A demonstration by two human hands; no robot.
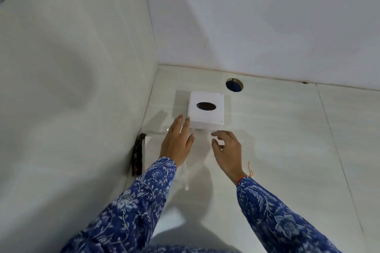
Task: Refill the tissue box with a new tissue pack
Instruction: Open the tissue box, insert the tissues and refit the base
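A white square tissue box with a dark oval slot on top sits on the pale counter near the corner of two walls. Just in front of it lies a clear plastic tissue pack, hard to make out against the counter. My left hand hovers over the pack's left side, fingers spread, its fingertips close to the box's front left corner. My right hand is over the pack's right side, fingers loosely curled and apart. Neither hand grips anything that I can see.
A round hole with a dark blue inside is cut in the counter behind the box to the right. A dark patterned strip leans at the foot of the left wall. Tiled walls close in the left and the back.
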